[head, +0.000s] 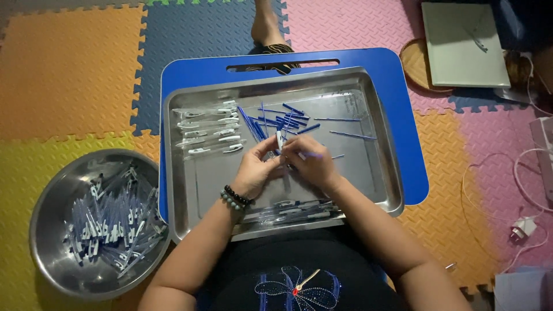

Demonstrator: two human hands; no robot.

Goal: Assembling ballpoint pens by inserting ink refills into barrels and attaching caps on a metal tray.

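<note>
My left hand (257,170) and my right hand (311,164) meet over the middle of a steel tray (380,173). Together they hold a clear pen barrel with a white clip (279,140), which points up between the fingertips. My right hand also pinches a thin blue refill. Beaded bracelets circle my left wrist. Loose blue refills (276,120) lie just beyond my hands. A row of clear pen barrels (210,129) lies at the tray's far left. Assembled pens (291,210) lie along the near edge.
The tray rests on a blue lap table (403,92) over coloured foam floor mats. A round steel bowl (43,230) full of pens stands at my left. Someone's bare foot (266,26) is beyond the table. A laptop (464,43), cables and a charger (523,227) lie right.
</note>
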